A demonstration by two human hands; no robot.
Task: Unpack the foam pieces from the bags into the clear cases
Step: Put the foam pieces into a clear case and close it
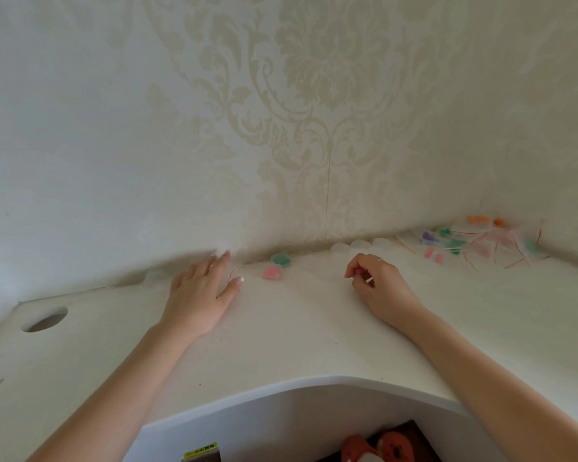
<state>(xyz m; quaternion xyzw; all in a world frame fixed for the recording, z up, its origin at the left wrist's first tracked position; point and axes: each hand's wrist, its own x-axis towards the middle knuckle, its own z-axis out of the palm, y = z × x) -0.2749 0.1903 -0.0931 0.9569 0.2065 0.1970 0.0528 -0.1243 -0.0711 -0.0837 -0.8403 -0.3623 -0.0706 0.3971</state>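
My left hand (203,288) lies flat on the white desk (281,335) with fingers straight, fingertips close to the wall. Just right of it sit two clear cases, one with a pink foam piece (273,272) and one with a green foam piece (281,259). My right hand (374,281) has curled fingers that pinch something small with a red spot; what it is I cannot tell. Several empty clear cases (359,245) stand along the wall behind that hand. At the far right lies a heap of clear bags with foam pieces (474,240) in orange, green, purple and pink.
A patterned wall runs along the desk's back edge and meets a side wall at the right corner. A round cable hole (44,319) is at the left. The desk's front edge curves inward, with orange objects (381,448) on a shelf below.
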